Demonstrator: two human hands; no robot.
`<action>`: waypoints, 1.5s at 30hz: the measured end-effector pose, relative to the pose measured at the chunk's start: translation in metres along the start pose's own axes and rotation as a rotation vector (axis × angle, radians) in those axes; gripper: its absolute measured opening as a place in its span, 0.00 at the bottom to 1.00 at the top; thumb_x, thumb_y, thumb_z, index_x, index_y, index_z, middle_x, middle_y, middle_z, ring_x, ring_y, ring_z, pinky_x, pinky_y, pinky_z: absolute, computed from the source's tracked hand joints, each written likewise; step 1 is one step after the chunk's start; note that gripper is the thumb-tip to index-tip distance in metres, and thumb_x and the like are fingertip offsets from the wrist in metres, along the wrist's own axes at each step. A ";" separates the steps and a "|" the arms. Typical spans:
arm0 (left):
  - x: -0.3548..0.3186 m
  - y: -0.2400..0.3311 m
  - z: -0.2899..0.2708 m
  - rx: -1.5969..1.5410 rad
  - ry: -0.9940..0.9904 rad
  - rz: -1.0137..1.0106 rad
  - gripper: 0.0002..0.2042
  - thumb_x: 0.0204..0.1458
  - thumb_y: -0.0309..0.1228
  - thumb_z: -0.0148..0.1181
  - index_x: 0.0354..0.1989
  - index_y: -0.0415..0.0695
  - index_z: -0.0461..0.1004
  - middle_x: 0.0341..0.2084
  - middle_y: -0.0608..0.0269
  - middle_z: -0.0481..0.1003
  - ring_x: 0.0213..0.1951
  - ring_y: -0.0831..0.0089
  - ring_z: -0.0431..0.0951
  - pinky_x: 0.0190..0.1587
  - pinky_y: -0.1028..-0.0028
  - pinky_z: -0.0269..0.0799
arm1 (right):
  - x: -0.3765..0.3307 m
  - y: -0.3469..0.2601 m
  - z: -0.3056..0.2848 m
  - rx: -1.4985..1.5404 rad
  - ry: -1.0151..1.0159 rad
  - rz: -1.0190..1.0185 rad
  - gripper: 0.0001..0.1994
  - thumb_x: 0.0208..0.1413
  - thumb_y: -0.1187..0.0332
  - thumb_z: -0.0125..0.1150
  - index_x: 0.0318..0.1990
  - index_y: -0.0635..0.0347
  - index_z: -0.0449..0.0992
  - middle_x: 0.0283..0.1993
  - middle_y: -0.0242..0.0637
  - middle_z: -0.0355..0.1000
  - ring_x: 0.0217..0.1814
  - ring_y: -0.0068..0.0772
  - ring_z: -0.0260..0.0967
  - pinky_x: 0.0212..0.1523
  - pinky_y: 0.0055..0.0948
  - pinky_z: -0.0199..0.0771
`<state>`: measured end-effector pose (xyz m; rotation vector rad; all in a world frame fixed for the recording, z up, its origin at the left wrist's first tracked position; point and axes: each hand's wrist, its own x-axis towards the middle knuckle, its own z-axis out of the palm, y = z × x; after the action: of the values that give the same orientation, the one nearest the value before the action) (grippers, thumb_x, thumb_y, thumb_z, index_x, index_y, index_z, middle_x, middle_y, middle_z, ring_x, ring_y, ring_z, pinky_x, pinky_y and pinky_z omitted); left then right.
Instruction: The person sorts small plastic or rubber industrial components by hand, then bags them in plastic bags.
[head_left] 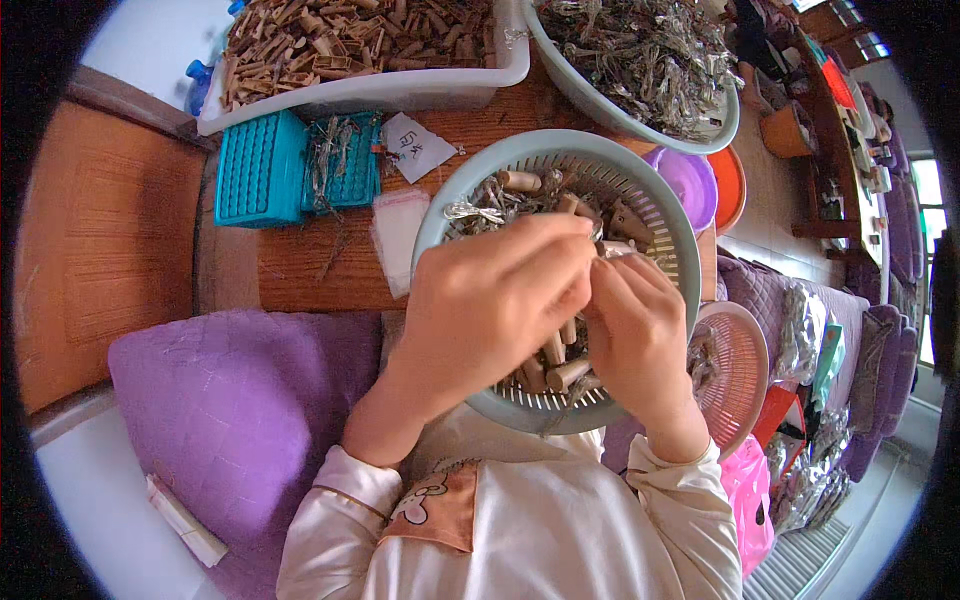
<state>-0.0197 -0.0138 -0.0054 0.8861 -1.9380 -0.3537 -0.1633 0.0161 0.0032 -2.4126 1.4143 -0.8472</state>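
My left hand [505, 295] and my right hand [637, 325] meet over a grey-green colander [562, 142], their fingers closed in a pinch close together. A small dark tip shows between the fingertips, but I cannot make out what they hold. Inside the colander lie brown cylindrical tubes [568, 375] mixed with silvery twisted wire bundles [473, 212]. My hands hide the middle of this heap. The colander appears to rest at the table's near edge, just above my lap.
Behind stand a white tub [512, 50] of brown pieces and a basin [733, 115] of wire bundles. Teal baskets [262, 165], a paper scrap [418, 147] and clear bags [395, 240] lie left. Purple [695, 180] and pink [750, 385] containers stand right; a purple-covered seat [220, 400] is at left.
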 end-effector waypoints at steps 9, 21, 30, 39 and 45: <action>-0.013 -0.043 -0.024 -0.543 0.583 -0.547 0.04 0.48 0.21 0.40 0.30 0.41 0.62 0.27 0.61 0.71 0.18 0.85 0.58 0.19 0.84 0.54 | -0.004 -0.004 -0.008 0.486 0.200 0.256 0.11 0.49 0.78 0.46 0.40 0.62 0.71 0.24 0.37 0.67 0.25 0.25 0.63 0.28 0.22 0.62; -0.015 -0.002 -0.002 -0.576 -0.063 -0.428 0.03 0.43 0.26 0.51 0.21 0.41 0.66 0.10 0.66 0.63 0.12 0.80 0.64 0.16 0.80 0.57 | -0.009 -0.009 -0.006 1.047 0.120 0.348 0.15 0.54 0.67 0.43 0.46 0.66 0.67 0.32 0.37 0.67 0.34 0.27 0.64 0.37 0.19 0.61; -0.030 -0.006 -0.004 0.226 -0.087 0.219 0.06 0.35 0.30 0.56 0.23 0.50 0.67 0.09 0.70 0.58 0.12 0.74 0.62 0.14 0.75 0.59 | -0.034 0.018 0.007 1.577 0.213 0.326 0.17 0.50 0.57 0.37 0.17 0.58 0.58 0.20 0.34 0.55 0.23 0.29 0.52 0.26 0.25 0.54; -0.088 -0.101 -0.037 0.485 -0.076 -0.866 0.12 0.50 0.35 0.46 0.27 0.37 0.68 0.20 0.45 0.70 0.26 0.49 0.70 0.29 0.61 0.64 | -0.156 0.076 -0.098 -0.344 -0.273 0.945 0.04 0.45 0.73 0.51 0.28 0.64 0.70 0.21 0.38 0.67 0.19 0.33 0.64 0.24 0.28 0.63; -0.111 -0.127 -0.007 0.510 -0.178 -1.006 0.20 0.41 0.42 0.56 0.26 0.33 0.67 0.24 0.41 0.70 0.30 0.48 0.71 0.32 0.60 0.65 | -0.080 0.031 -0.052 -0.091 -0.074 0.748 0.12 0.37 0.73 0.58 0.34 0.63 0.71 0.27 0.42 0.67 0.29 0.36 0.65 0.31 0.28 0.64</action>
<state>0.0747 -0.0228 -0.1452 2.2198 -1.6108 -0.5260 -0.2454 0.0734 0.0024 -1.6943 2.1253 -0.4974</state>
